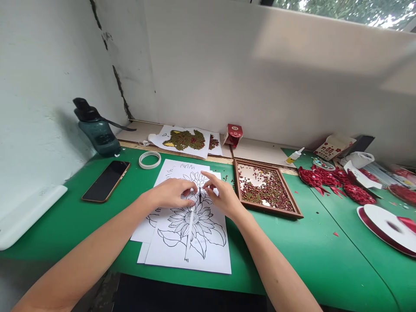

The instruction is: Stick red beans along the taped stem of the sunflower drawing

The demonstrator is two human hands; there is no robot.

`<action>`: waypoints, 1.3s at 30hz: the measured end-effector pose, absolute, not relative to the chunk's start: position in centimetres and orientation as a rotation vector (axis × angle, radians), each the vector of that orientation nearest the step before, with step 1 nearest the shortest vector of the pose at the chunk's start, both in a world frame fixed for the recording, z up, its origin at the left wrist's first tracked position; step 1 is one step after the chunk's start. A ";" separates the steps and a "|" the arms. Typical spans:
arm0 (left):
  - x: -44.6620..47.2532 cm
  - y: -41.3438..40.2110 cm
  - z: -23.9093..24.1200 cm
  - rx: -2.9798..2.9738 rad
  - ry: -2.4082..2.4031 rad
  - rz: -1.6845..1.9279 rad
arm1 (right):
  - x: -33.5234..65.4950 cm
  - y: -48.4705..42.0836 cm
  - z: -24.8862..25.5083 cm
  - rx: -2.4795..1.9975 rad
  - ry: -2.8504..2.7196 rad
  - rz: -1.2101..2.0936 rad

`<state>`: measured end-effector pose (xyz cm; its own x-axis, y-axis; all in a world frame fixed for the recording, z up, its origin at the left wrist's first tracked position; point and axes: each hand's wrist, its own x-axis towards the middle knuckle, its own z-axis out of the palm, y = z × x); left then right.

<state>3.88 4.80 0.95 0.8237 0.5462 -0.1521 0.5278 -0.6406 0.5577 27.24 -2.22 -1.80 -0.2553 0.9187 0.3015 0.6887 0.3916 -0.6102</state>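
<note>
My left hand [173,193] is over the upper part of a sunflower line drawing [211,255], fingers curled, thumb just below them. Close by on the right, my right hand [224,195] has thumb and fingers drawn together in a pinch, with the index finger reaching out. A small dark slim thing [200,193] shows between the two sets of fingertips; which hand holds it is unclear. Below my left thumb, a narrow white strip [191,221] runs down across the flower's centre. More drawn sheets [139,234] lie underneath.
A brown frame [238,186] of red and green beans is at right. Behind are a bean-covered picture [185,141], a red box [233,134] and a glue bottle [295,156]. A tape roll [150,160], phone [106,181] and water bottle [97,130] are left; a ribbon spool [380,221] is far right.
</note>
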 end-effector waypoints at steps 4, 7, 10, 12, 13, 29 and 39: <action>3.9 4.8 0.9 2.401 0.791 0.043 | 27.3 -2.2 -1.8 -1.365 -2.032 0.486; 4.0 4.7 0.9 2.398 0.802 0.047 | 27.3 -2.2 -1.7 -1.367 -2.032 0.493; 4.0 4.7 0.9 2.385 0.815 0.044 | 27.3 -2.2 -1.7 -1.376 -2.028 0.507; 4.1 4.8 0.9 2.369 0.826 0.043 | 27.3 -2.2 -1.8 -1.382 -2.026 0.512; 4.1 4.8 0.9 2.360 0.832 0.042 | 27.3 -2.2 -1.8 -1.384 -2.026 0.512; 4.2 5.0 0.6 2.349 0.833 0.069 | 28.8 -2.0 -1.0 -1.525 -1.794 0.380; 4.3 5.1 0.3 2.309 0.882 0.044 | 34.4 -1.5 -1.0 -1.946 -1.703 0.179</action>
